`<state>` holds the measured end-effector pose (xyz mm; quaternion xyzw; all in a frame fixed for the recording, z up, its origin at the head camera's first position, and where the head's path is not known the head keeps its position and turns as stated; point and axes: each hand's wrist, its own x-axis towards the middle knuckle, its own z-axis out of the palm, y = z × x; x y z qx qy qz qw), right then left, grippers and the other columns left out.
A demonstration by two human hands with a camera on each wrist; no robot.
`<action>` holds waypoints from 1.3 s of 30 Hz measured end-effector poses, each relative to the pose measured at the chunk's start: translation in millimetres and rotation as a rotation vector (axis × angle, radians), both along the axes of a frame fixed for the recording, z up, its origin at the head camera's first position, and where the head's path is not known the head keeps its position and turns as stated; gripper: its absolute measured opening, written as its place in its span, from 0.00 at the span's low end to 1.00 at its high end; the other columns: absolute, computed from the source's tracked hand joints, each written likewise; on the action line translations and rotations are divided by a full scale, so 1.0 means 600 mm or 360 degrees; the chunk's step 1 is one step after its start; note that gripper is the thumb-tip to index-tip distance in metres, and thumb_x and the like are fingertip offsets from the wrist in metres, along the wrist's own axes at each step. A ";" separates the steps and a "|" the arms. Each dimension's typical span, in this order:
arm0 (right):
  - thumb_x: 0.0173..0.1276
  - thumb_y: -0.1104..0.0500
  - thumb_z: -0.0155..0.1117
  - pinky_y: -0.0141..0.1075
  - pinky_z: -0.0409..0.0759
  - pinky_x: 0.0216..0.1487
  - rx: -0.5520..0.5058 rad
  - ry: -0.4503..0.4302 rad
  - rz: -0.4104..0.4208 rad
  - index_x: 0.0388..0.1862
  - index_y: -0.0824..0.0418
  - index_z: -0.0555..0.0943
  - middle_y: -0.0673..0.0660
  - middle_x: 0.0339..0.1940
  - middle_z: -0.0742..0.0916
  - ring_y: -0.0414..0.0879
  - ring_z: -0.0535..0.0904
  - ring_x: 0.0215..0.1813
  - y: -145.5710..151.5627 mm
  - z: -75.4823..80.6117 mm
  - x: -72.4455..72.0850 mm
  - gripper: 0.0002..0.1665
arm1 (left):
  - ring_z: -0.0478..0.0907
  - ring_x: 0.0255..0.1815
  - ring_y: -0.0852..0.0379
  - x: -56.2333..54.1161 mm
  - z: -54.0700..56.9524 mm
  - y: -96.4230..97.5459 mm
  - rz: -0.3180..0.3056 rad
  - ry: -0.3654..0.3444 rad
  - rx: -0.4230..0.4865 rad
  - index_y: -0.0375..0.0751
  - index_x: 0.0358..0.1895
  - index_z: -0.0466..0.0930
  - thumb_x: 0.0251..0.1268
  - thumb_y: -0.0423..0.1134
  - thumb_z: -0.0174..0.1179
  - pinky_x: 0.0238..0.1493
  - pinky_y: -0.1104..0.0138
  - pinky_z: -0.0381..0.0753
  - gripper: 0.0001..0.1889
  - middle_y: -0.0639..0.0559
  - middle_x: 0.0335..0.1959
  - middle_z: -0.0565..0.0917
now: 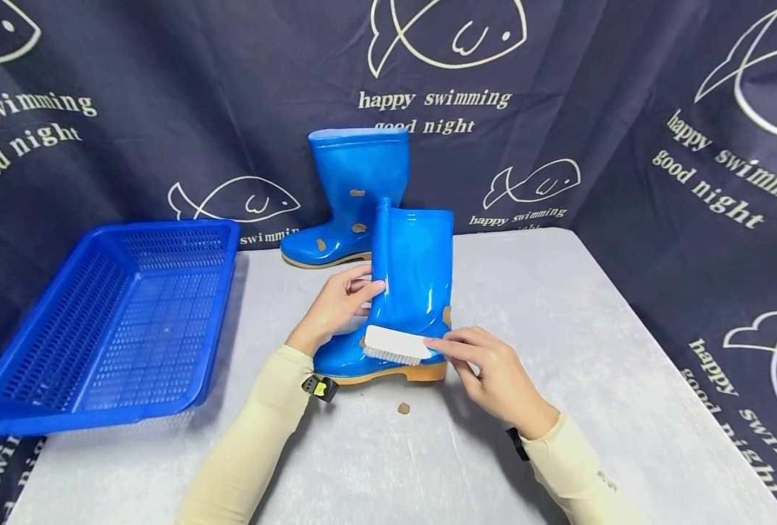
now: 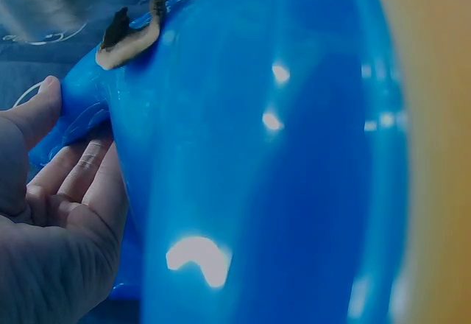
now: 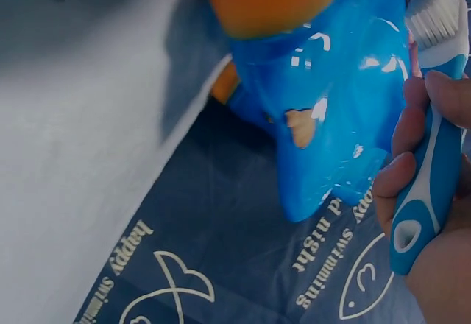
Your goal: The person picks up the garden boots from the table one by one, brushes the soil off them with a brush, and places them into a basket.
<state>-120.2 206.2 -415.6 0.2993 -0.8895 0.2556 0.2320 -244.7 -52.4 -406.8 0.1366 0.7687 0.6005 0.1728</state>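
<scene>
A glossy blue rain boot [image 1: 415,262] with a tan sole stands upright on the table, its toe to the left. My left hand [image 1: 339,302] grips the front of its shaft above the foot, thumb on the near side, other fingers partly hidden behind. My right hand [image 1: 493,372] holds a scrub brush [image 3: 430,147] by its blue-and-white handle. The brush's white head overlaps the boot's foot in the head view, bristles downward. A brown patch [image 3: 300,127] sticks to the heel side. Another brown patch [image 2: 132,48], its edge curled up, is on the front near my left hand.
Behind stands a second blue boot [image 1: 362,168] with several brown patches. A blue plastic basket [image 1: 221,292] sits at the left. One loose brown piece [image 1: 404,408] lies on the grey table [image 1: 526,292] in front of the near boot. Dark printed curtains [image 1: 264,109] surround the table.
</scene>
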 end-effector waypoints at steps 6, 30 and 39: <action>0.59 0.74 0.68 0.37 0.83 0.40 -0.0005 -0.0007 0.0024 0.55 0.50 0.87 0.52 0.44 0.89 0.45 0.82 0.46 -0.021 0.014 -0.016 0.29 | 0.84 0.61 0.42 0.005 0.000 -0.001 0.0022 -0.0011 0.0002 0.50 0.73 0.68 0.74 0.51 0.58 0.61 0.49 0.82 0.28 0.42 0.64 0.82; 0.54 0.78 0.67 0.34 0.80 0.37 -0.0024 0.0059 0.0088 0.55 0.50 0.87 0.51 0.43 0.88 0.45 0.82 0.43 -0.017 0.015 -0.011 0.33 | 0.83 0.62 0.42 0.012 0.001 -0.001 0.0062 -0.0024 0.0003 0.51 0.73 0.69 0.74 0.52 0.58 0.61 0.48 0.82 0.27 0.43 0.64 0.82; 0.57 0.75 0.67 0.35 0.82 0.39 0.0138 -0.0129 0.0000 0.55 0.48 0.87 0.50 0.44 0.88 0.43 0.81 0.44 -0.016 -0.002 -0.005 0.31 | 0.82 0.62 0.42 0.014 -0.003 0.004 0.0081 -0.0004 -0.0033 0.52 0.73 0.68 0.75 0.53 0.57 0.61 0.49 0.82 0.28 0.43 0.64 0.82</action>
